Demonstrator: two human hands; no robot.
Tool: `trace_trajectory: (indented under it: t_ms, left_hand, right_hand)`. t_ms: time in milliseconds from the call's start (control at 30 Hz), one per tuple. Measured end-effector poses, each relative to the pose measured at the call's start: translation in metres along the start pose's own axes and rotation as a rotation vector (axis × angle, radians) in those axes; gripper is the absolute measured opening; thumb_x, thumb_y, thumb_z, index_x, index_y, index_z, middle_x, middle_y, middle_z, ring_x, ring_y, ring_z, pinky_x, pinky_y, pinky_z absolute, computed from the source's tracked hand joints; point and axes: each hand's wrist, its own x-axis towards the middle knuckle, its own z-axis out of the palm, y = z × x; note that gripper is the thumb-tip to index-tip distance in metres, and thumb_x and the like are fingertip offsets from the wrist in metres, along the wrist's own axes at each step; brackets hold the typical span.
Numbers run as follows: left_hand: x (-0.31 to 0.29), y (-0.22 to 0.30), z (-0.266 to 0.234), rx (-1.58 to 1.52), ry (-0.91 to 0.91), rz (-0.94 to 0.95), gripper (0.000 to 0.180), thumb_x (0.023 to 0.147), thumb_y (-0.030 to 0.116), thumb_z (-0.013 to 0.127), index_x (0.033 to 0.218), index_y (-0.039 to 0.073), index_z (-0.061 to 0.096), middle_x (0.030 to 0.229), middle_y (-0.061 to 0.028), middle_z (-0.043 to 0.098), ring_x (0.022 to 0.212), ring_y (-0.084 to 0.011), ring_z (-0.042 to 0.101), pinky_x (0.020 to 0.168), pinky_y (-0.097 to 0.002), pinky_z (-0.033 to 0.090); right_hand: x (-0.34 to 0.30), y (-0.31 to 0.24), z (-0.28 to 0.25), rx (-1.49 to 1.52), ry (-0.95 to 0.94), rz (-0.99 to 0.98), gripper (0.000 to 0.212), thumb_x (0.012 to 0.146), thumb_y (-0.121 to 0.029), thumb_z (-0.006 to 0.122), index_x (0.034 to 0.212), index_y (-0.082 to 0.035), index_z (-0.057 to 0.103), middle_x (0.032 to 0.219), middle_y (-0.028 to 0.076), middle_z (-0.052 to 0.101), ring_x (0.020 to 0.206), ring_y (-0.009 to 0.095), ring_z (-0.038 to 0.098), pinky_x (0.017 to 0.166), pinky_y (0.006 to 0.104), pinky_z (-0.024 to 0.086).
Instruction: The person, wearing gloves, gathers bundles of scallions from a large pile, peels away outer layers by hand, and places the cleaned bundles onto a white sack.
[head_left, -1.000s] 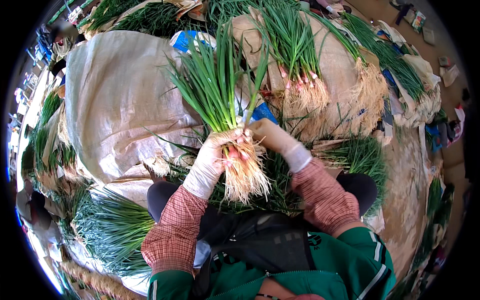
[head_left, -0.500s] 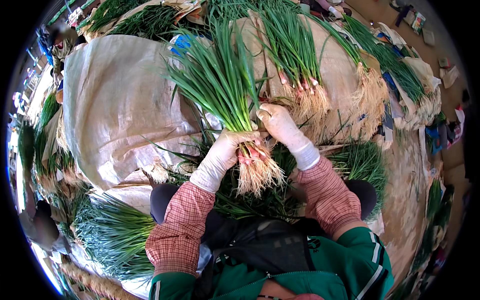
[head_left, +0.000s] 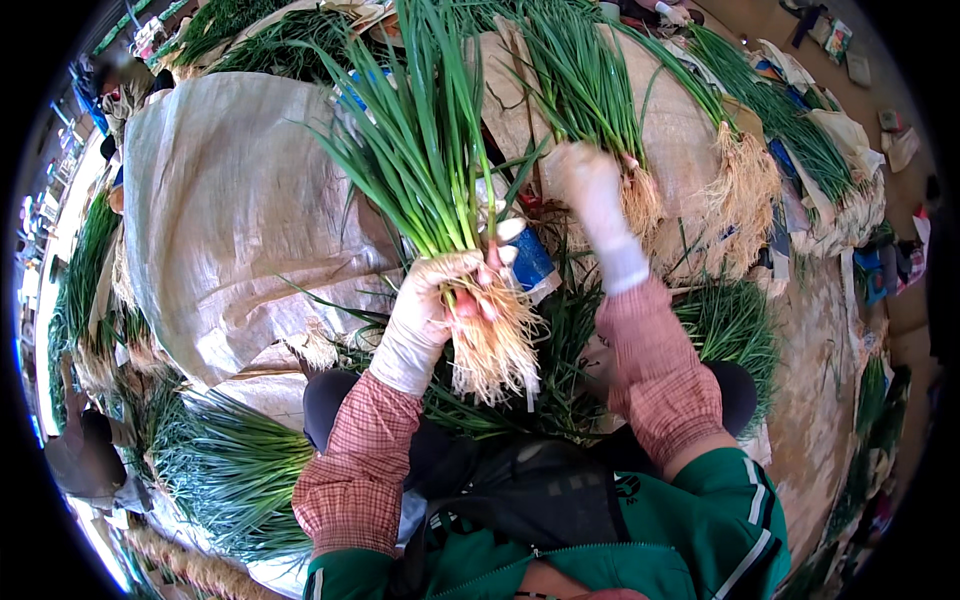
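Observation:
My left hand [head_left: 428, 292], in a whitish glove, is closed round a bunch of spring onions [head_left: 418, 170] just above the bulbs. The bunch has long green leaves, reddish bulbs and pale roots hanging below the hand. My right hand [head_left: 588, 185], gloved too, is smeared by motion, so its fingers cannot be made out. It is over the left edge of a pile of spring onions [head_left: 600, 90] lying on brown sacking, hiding part of their bulbs. Behind the held bunch lies a blue and white packet [head_left: 532, 262].
Brown sacking [head_left: 260, 200] covers a mound at left. More spring onions lie in heaps at lower left [head_left: 235, 475], beside my right knee [head_left: 735, 335] and at far right [head_left: 780, 120]. Loose leaves cover the ground between my knees. Another person [head_left: 95, 460] is at the left edge.
My right hand has left the held bunch and moved up and right toward the pile. My left hand has shifted slightly left with the bunch, uncovering the blue packet.

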Motion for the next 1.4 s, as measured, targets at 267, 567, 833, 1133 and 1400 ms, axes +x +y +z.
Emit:
trace_trajectory:
  t_ms: [267,567,833,1133,1400]
  left_hand:
    - [0.017,-0.019,-0.012,-0.04,0.015,-0.064,0.028,0.085,0.008,0.062,0.11,-0.003,0.056,0.078,-0.0111,0.063,0.078,-0.022,0.064,0.067,-0.0378,0.058]
    - [0.017,-0.029,-0.011,0.122,0.145,-0.091,0.019,0.089,0.012,0.057,0.091,-0.007,0.061,0.078,-0.0112,0.062,0.059,-0.0242,0.063,0.054,-0.0353,0.057]
    - [0.02,-0.036,-0.022,0.142,0.19,-0.057,0.015,0.085,0.008,0.06,0.092,-0.006,0.06,0.078,-0.0104,0.063,0.077,-0.0218,0.066,0.057,-0.0317,0.057]
    - [0.012,-0.02,-0.004,0.48,0.174,-0.208,0.018,0.083,0.01,0.065,0.094,-0.004,0.062,0.074,-0.009,0.064,0.062,-0.0174,0.064,0.046,-0.0286,0.054]
    - [0.004,-0.02,0.009,0.065,0.004,0.044,0.025,0.082,0.006,0.062,0.103,-0.006,0.057,0.082,-0.0127,0.062,0.08,-0.0223,0.064,0.067,-0.0359,0.059]
  right_hand:
    - [-0.056,-0.004,-0.015,-0.108,-0.04,-0.293,0.022,0.088,-0.025,0.061,0.083,-0.004,0.062,0.069,0.013,0.059,0.061,0.027,0.059,0.057,0.037,0.049]
    - [-0.11,-0.05,0.001,0.472,-0.264,0.269,0.031,0.092,-0.029,0.059,0.077,-0.002,0.061,0.06,0.006,0.051,0.055,0.015,0.044,0.055,0.0317,0.042]
    - [-0.075,-0.041,0.005,0.634,-0.198,0.627,0.036,0.094,-0.028,0.056,0.071,0.0,0.06,0.057,0.009,0.06,0.048,0.015,0.056,0.048,0.0288,0.045]
    - [-0.093,-0.052,0.038,0.599,-0.217,0.374,0.024,0.09,-0.023,0.06,0.086,0.0,0.064,0.072,0.012,0.062,0.061,0.019,0.057,0.061,0.0331,0.047]
    - [-0.095,-0.052,0.027,1.046,-0.448,0.601,0.022,0.095,-0.019,0.051,0.106,-0.003,0.062,0.078,0.002,0.064,0.056,0.013,0.055,0.049,0.0249,0.042]
